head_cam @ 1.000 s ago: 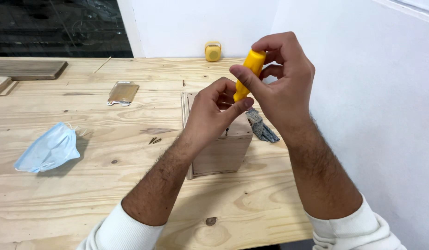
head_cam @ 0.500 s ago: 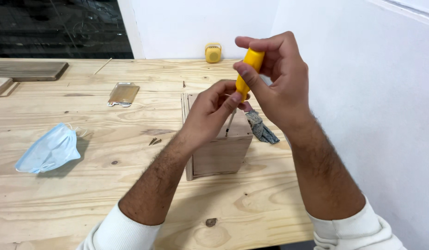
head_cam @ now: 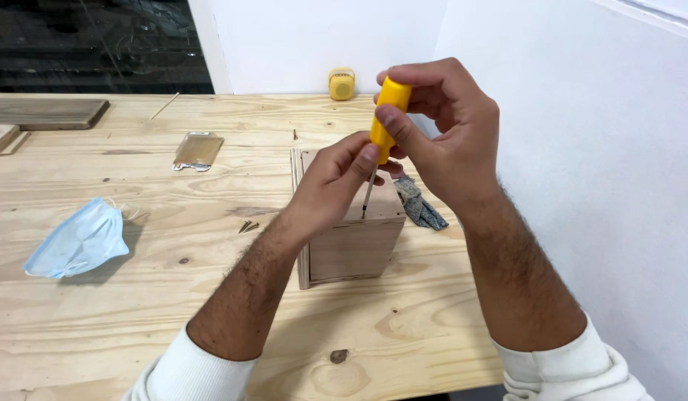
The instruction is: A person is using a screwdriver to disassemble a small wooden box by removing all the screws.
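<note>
We hold a yellow-handled screwdriver [head_cam: 385, 119] upright over a small wooden box [head_cam: 351, 226] that sits on the plywood workbench [head_cam: 173, 312], just beside the white wall. Our right hand [head_cam: 452, 137] is clenched around the top of the handle, thumb laid along its side, while our left hand [head_cam: 333, 182] pinches the lower end of the handle and steadies the thin shaft, whose tip meets the box's top face near its front edge. To drive well here, we judge that we should keep the shaft square to the board, press straight down through the handle, and let the left fingers only guide, so the tip does not skip off. Against the picture of a second ago, the handle stands more upright and our right hand sits a little higher on it; the box, the blue face mask [head_cam: 80, 241], the scrap of sandpaper [head_cam: 420, 204] and the loose screws [head_cam: 247, 226] lie where they did.
</note>
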